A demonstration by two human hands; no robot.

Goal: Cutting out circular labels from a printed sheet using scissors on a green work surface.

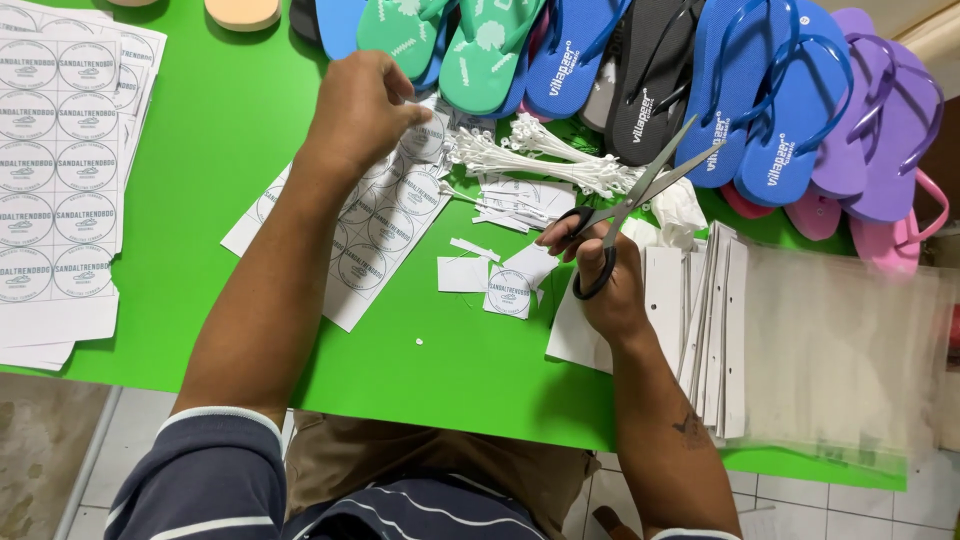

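Scissors (640, 195) sat in your right hand (600, 270), fingers through the black loops and closed on the handles, blades slightly parted and pointing up toward the row of flip-flops (700, 90). Your left hand (360, 110) was pinching the far edge of a sticker sheet (370, 220) on the green table (250, 120), fingers closed on it. One cut round sticker (510, 292) lay just beside your right hand among paper scraps (462, 272). You appeared to be mid-way through cutting stickers from the sheet; the next move called for bringing sheet and blades together. Room was tight: a bundle of white plastic ties (540, 160) lay near the blade tips, card strips (715, 330) crowded your right wrist, and more sticker sheets (60, 170) overhung the table's left edge.
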